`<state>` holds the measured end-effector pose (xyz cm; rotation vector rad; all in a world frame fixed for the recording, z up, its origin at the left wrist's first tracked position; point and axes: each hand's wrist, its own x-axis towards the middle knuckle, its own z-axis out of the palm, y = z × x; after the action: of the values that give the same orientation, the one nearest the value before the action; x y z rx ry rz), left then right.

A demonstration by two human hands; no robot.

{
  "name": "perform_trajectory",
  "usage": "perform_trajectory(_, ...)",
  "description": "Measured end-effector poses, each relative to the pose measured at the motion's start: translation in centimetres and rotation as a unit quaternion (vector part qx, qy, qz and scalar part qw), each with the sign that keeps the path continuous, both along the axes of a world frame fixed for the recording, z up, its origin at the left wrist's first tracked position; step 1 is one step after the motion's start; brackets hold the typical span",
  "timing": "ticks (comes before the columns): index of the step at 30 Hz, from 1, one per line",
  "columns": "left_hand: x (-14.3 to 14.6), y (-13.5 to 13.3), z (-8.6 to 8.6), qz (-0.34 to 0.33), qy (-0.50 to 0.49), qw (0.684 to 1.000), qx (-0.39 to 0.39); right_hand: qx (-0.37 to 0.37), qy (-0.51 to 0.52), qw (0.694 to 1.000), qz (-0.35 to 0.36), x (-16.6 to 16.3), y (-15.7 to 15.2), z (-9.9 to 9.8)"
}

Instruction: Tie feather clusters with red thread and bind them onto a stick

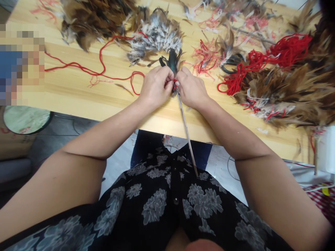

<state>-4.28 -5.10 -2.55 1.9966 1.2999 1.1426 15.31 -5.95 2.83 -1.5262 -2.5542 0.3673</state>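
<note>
My left hand (158, 83) and my right hand (191, 85) meet over the wooden table, fingers pinched close together. Between them is red string (175, 81), wrapped around the base of dark feathers (172, 61) at the upper end of a thin stick (187, 129). From there the stick slants down past the table edge toward my lap. Both hands are closed on the red string; the fingertips partly hide it. A length of loose red string (102, 62) trails over the table to the left of my left hand.
Brown feathers (96, 21) and grey-white feathers (158, 35) lie at the back. To the right are a tangled red string bundle (290, 50) and a large brown feather bunch (295, 90). String scraps (205, 57) litter the table (78, 90). A round-topped stool (26, 119) stands lower left.
</note>
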Motion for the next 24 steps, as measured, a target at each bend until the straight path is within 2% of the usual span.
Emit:
perform_trajectory(6,0.0,-0.7,0.7,0.003,-0.003,1.000,0.002,-0.006,-0.020,1.000,-0.009,-0.2,-0.3,0.6)
perform_trajectory(10,0.0,-1.0,1.1,-0.012,-0.023,0.999,-0.031,-0.004,-0.011,1.000,-0.008,-0.2,-0.2,0.4)
perform_trajectory(14,0.0,-0.1,0.5,-0.038,-0.075,0.993,-0.079,-0.009,0.006,1.000,-0.008,-0.2,-0.1,0.2)
perform_trajectory(19,-0.5,1.5,-0.6,-0.063,-0.141,0.983,-0.101,-0.012,-0.003,1.000,-0.014,-0.2,-0.1,0.3)
perform_trajectory(24,-1.2,1.8,-1.0,-0.097,-0.168,0.975,-0.108,0.001,-0.011,1.000,-0.016,-0.2,0.0,0.0)
